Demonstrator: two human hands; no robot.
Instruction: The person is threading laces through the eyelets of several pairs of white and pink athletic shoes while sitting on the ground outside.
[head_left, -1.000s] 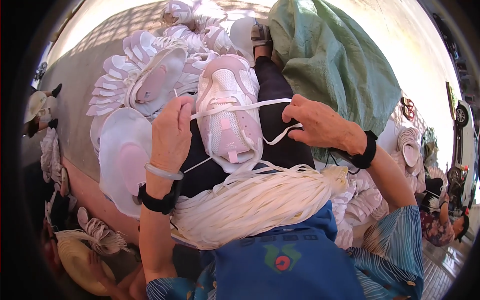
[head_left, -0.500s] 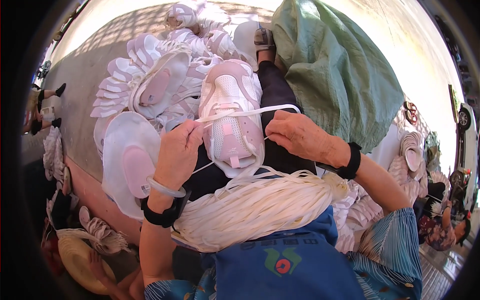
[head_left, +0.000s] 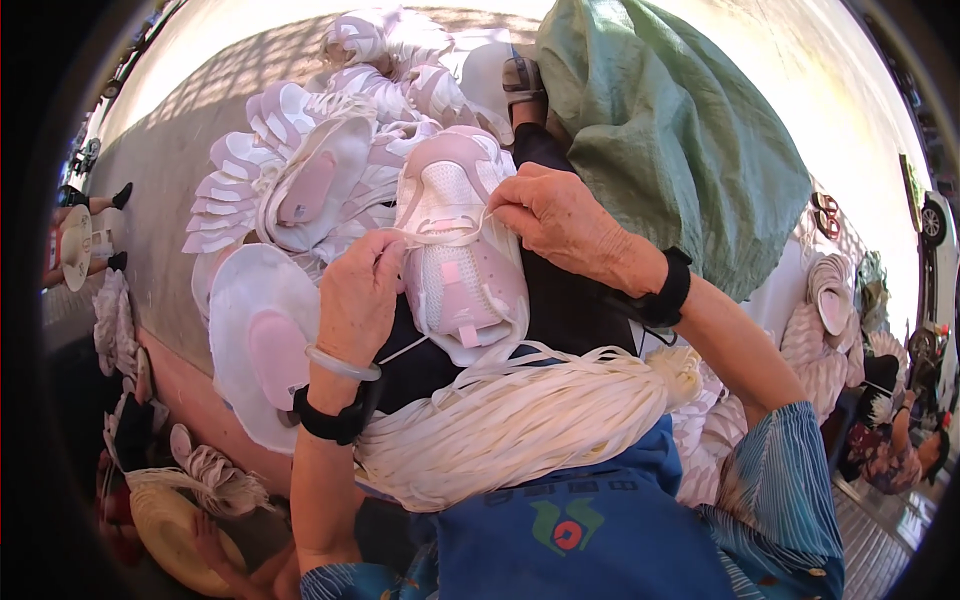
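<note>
A pink and white shoe upper [head_left: 462,290] rests on my lap, its toe pointing away from me. Across its throat runs a flat white shoelace [head_left: 445,237]. At the left side of the upper, my left hand [head_left: 362,290] pinches the lace between thumb and forefinger. My right hand [head_left: 562,222] pinches the lace close to the right eyelets, its fingertips near the upper's edge. A thick bundle of white laces [head_left: 530,425] lies across my lap, below the upper.
Stacked shoe uppers [head_left: 235,190] lie to the left and ahead. Nearer on the left is a white upper with a pink insole [head_left: 265,335]. A green sack [head_left: 670,140] stands at the right. Other people sit at both sides, one beside a straw hat [head_left: 180,535].
My right hand has moved up and left, in close to the upper's eyelets. The lace that stretched out to the right is drawn in. My left hand has barely moved.
</note>
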